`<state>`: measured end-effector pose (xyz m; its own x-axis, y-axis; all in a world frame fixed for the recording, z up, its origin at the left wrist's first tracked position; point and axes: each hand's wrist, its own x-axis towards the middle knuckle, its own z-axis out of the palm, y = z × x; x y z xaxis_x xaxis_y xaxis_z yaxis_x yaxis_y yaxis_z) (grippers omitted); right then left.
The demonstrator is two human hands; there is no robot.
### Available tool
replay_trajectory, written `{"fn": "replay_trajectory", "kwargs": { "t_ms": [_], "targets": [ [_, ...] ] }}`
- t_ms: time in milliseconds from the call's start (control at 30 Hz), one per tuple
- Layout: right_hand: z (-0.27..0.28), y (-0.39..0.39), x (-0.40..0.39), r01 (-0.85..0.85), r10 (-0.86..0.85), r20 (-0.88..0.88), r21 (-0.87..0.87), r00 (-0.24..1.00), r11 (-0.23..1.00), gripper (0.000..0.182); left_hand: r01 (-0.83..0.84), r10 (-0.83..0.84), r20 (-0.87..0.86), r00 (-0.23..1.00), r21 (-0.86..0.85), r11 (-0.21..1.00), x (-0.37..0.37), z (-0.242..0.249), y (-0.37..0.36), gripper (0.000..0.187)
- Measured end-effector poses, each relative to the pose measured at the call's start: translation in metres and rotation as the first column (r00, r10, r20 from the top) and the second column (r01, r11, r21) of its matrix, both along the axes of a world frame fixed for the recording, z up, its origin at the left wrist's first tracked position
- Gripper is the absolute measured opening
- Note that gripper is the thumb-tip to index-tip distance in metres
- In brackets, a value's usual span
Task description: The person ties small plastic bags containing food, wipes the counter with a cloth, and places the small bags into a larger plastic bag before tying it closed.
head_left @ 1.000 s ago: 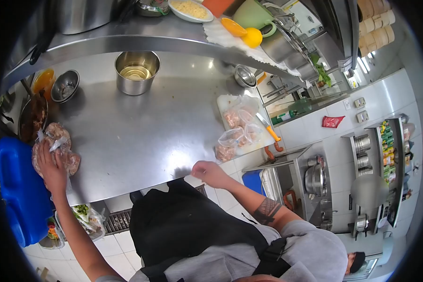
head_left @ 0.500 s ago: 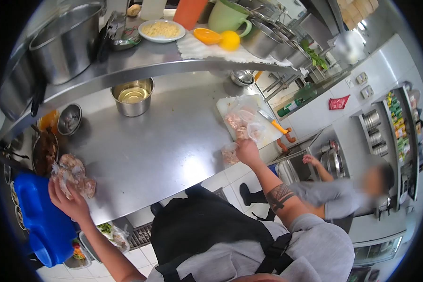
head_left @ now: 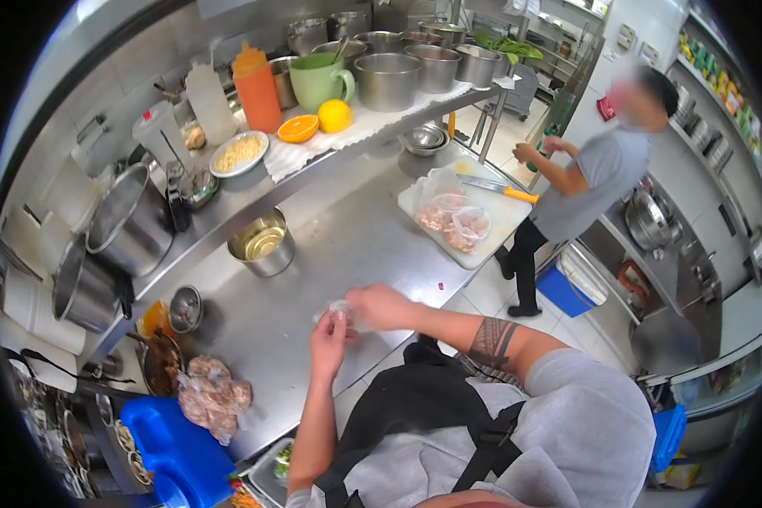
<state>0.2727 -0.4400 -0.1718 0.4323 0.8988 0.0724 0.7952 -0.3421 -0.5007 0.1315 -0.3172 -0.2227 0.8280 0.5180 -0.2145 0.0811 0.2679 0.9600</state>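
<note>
My left hand [head_left: 328,337] is raised over the steel table [head_left: 356,224], its fingers pinching a small clear plastic bag [head_left: 338,308]. Right beside it, my right hand [head_left: 381,306] has closed fingers at the bag's other side. What lies inside the bag is too small to tell. Bagged meat portions [head_left: 214,396] are piled at the table's left end. On the white cutting board [head_left: 495,227] rest more bags of meat [head_left: 454,218] and a knife with a yellow handle [head_left: 521,195].
A steel pot [head_left: 262,243] stands toward the back. Above runs a shelf [head_left: 220,216] with pots, bottles and an orange half [head_left: 298,129]. A blue container [head_left: 173,449] is at the lower left. A co-worker [head_left: 597,161] stands beyond the board.
My hands have come together over the table, away from the meat pile and the cutting board. The view has turned, and the co-worker now stands nearer the board's far side.
</note>
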Motion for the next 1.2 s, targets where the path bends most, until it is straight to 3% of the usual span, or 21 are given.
{"fn": "replay_trajectory", "kwargs": {
  "t_ms": [33,67,100,200,233,267,300,433,500,567,600,667,733,800,867,1000,1033,1100,1133,1167,1200],
  "targets": [
    [0.003,0.007,-0.011,0.010,0.000,-0.153,0.064,0.988,0.998,0.018,0.010,-0.010,0.001,1.000,0.020,1.000,0.002,0.002,0.005,0.026],
    [0.005,0.013,-0.018,0.029,0.011,-0.306,0.124,0.952,0.992,0.021,-0.022,0.021,-0.013,1.000,-0.108,0.994,0.002,0.006,0.007,0.023],
    [0.004,0.017,-0.019,0.041,0.003,-0.311,0.135,0.950,0.990,0.021,-0.057,0.050,-0.035,0.998,-0.238,0.970,0.001,0.008,0.009,0.020],
    [-0.001,0.024,-0.018,-0.019,0.068,-0.357,0.141,0.932,0.990,0.026,-0.107,0.107,-0.011,0.994,-0.214,0.971,-0.011,0.013,0.030,0.011],
    [-0.003,0.025,-0.018,-0.011,0.079,-0.447,0.154,0.891,0.988,0.028,-0.106,0.105,-0.015,0.994,-0.208,0.973,-0.015,0.013,0.034,0.011],
    [0.002,0.025,-0.018,-0.006,0.094,-0.530,0.165,0.843,0.986,0.031,-0.143,0.139,-0.046,0.989,-0.096,0.985,-0.021,0.021,0.037,0.009],
    [0.007,0.025,-0.018,-0.010,0.099,-0.530,0.169,0.842,0.986,0.031,-0.178,0.179,-0.073,0.981,0.016,0.984,-0.026,0.028,0.038,0.008],
    [0.026,0.018,-0.020,-0.047,0.101,-0.485,0.124,0.869,0.991,0.031,-0.282,0.294,-0.050,0.954,0.168,0.945,-0.043,0.048,0.038,0.013],
    [0.023,0.016,-0.019,-0.053,0.106,-0.470,0.125,0.877,0.991,0.032,-0.295,0.338,-0.058,0.939,0.365,0.883,-0.053,0.052,0.043,0.016],
    [0.011,0.015,-0.016,-0.059,0.145,-0.285,0.288,0.947,0.956,0.034,-0.290,0.353,-0.079,0.932,0.421,0.860,-0.064,0.050,0.052,0.017],
    [0.019,0.013,-0.015,-0.072,0.157,-0.287,0.286,0.945,0.956,0.034,-0.272,0.357,-0.097,0.929,0.477,0.836,-0.070,0.050,0.056,0.019],
    [0.041,0.010,-0.009,-0.093,0.135,-0.302,0.148,0.944,0.985,0.047,-0.274,0.358,-0.109,0.927,0.455,0.847,-0.072,0.053,0.058,0.018],
    [0.038,0.008,-0.006,-0.119,0.154,-0.293,0.135,0.944,0.984,0.056,-0.279,0.362,-0.122,0.924,0.432,0.857,-0.074,0.055,0.058,0.018],
    [0.027,0.013,-0.006,-0.149,0.179,-0.274,0.128,0.945,0.981,0.065,-0.229,0.288,-0.100,0.952,0.389,0.892,-0.072,0.052,0.056,0.018],
    [0.001,0.022,-0.017,-0.143,0.135,-0.379,0.009,0.915,0.990,0.081,-0.164,0.207,-0.077,0.975,0.375,0.912,-0.068,0.051,0.052,0.019],
    [-0.045,0.057,-0.040,-0.196,0.234,-0.543,0.128,0.806,0.972,0.080,-0.126,0.126,0.024,0.992,0.341,0.932,-0.053,0.048,0.033,0.017],
    [-0.045,0.064,-0.040,-0.232,0.248,-0.535,0.099,0.808,0.968,0.073,-0.166,0.169,0.021,0.985,0.338,0.926,-0.054,0.052,0.031,0.017],
    [-0.045,0.067,-0.045,-0.290,0.282,-0.527,0.069,0.802,0.954,0.067,-0.070,0.063,0.030,0.998,0.347,0.935,-0.060,0.061,0.029,0.027],
    [-0.044,0.064,-0.047,-0.179,0.219,-0.448,0.132,0.867,0.975,0.054,-0.098,0.093,0.031,0.995,0.344,0.934,-0.067,0.059,0.034,0.027],
    [-0.039,0.062,-0.049,-0.072,0.146,-0.370,0.206,0.917,0.976,0.043,-0.215,0.165,0.219,0.962,0.229,0.950,-0.076,0.053,0.041,0.034],
    [-0.027,0.061,-0.047,-0.110,0.179,-0.369,0.200,0.912,0.974,0.043,-0.313,0.253,0.394,0.884,0.095,0.945,-0.083,0.046,0.046,0.042]
  ]
}}
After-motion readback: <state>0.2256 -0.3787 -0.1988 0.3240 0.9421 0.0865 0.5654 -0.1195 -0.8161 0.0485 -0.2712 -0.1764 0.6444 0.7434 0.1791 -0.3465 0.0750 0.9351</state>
